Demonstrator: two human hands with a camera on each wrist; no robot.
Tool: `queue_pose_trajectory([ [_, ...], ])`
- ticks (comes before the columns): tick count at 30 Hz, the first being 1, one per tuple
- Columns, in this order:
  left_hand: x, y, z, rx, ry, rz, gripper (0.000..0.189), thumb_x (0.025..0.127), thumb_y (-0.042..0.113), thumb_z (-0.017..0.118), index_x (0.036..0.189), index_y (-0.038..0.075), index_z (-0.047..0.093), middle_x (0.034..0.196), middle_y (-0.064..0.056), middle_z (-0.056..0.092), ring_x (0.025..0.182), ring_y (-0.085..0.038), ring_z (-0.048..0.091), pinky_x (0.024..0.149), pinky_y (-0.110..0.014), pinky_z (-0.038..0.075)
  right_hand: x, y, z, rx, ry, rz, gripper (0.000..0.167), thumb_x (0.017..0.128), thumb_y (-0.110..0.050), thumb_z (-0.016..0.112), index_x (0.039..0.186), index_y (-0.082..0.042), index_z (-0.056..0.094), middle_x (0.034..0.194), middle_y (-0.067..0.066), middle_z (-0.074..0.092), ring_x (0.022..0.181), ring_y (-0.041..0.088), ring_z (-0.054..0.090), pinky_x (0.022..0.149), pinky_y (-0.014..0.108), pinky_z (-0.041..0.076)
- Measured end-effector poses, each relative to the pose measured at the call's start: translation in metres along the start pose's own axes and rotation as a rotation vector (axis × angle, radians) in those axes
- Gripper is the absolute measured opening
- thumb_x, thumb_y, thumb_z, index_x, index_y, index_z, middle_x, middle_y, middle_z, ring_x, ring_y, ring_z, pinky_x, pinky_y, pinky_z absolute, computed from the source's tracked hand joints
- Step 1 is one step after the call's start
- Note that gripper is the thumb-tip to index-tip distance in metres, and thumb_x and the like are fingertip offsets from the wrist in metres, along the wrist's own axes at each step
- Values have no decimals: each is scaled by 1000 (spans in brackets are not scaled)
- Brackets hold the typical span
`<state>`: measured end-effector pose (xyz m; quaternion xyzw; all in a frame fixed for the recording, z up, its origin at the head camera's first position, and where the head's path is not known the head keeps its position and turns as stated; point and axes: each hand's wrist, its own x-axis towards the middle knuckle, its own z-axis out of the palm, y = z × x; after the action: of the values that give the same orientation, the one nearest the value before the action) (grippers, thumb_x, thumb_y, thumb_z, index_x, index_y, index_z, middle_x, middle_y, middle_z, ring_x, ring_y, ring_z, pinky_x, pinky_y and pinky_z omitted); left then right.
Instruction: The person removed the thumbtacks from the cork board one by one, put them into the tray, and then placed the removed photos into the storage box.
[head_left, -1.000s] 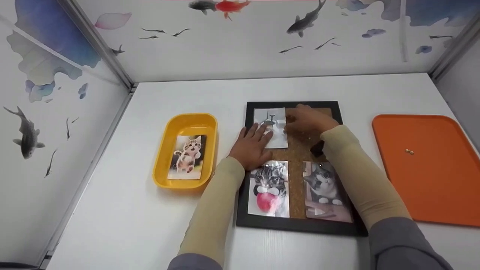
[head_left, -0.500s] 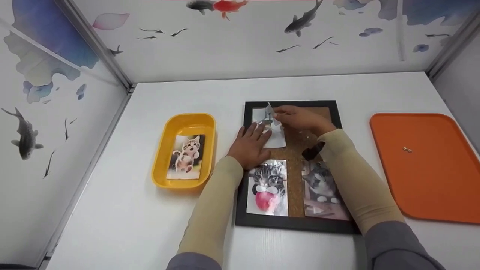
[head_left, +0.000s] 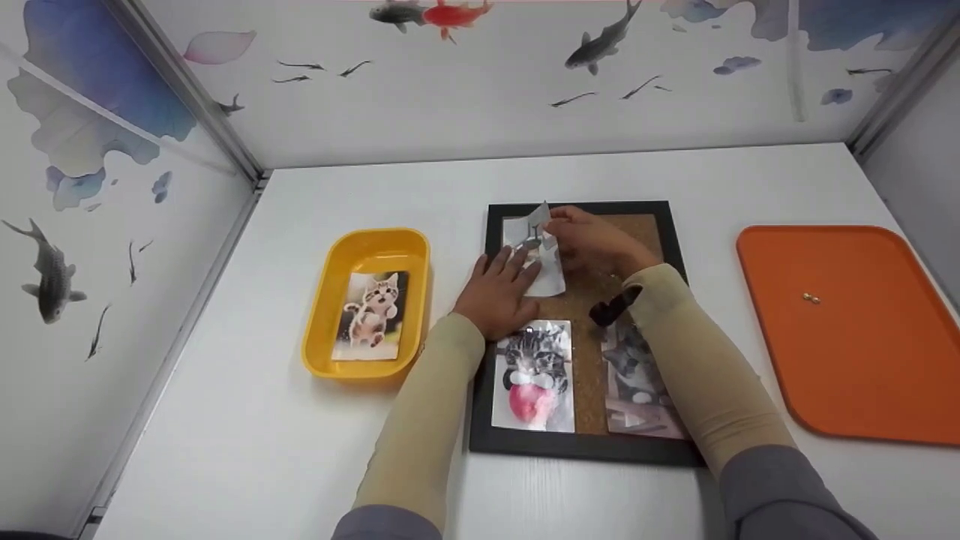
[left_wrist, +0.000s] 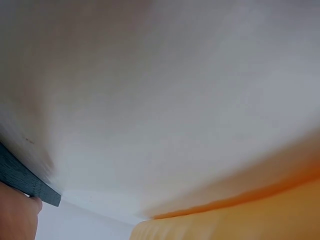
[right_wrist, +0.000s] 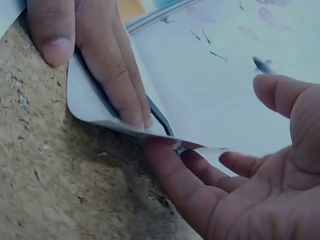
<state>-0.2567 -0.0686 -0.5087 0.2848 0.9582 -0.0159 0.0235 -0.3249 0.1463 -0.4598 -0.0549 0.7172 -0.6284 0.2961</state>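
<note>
My left hand (head_left: pixel 495 300) lies with fingers spread on the left part of a grey-and-white photo (head_left: pixel 551 277), at the upper left of a black-framed cork board (head_left: pixel 585 311). My right hand (head_left: pixel 596 238) is at that photo's right edge. The upper right part of the photo is bent upward. In the right wrist view, fingertips (right_wrist: pixel 162 150) of my right hand sit under the raised edge, and the thumb stands apart from it. Lower on the board are a photo of a kitten with a pink ball (head_left: pixel 532 382) and another cat photo (head_left: pixel 637 382), partly hidden by my right forearm.
A yellow tray (head_left: pixel 311 341) left of the board holds a kitten photo (head_left: pixel 370 319). Right of the board, an orange tray (head_left: pixel 862 360) bears small gold-coloured pins (head_left: pixel 811 298). Walls with fish pictures enclose the white table (head_left: pixel 247 390).
My right hand has shifted slightly left to the upper photo's right edge, and the photo's upper right part has risen. My left hand keeps its place on the photo.
</note>
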Motion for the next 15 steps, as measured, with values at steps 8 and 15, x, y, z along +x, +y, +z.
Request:
queue_pose_trajectory([
  [8, 0, 1, -2, -7, -9, 7, 69, 100, 56, 20, 161, 24, 15, 167, -3, 5, 152, -28, 5, 119, -52, 8, 13, 11, -4, -10, 106, 104, 49, 102, -25, 55, 148, -20, 40, 133, 10, 56, 116, 28, 59, 89, 43, 54],
  [15, -1, 1, -6, -8, -34, 1, 69, 101, 55, 21, 161, 24, 13, 167, -3, 4, 152, -28, 4, 120, -52, 7, 19, 20, -9, 117, 151, 131, 46, 100, -10, 54, 144, -19, 47, 132, 12, 57, 115, 27, 60, 89, 41, 54],
])
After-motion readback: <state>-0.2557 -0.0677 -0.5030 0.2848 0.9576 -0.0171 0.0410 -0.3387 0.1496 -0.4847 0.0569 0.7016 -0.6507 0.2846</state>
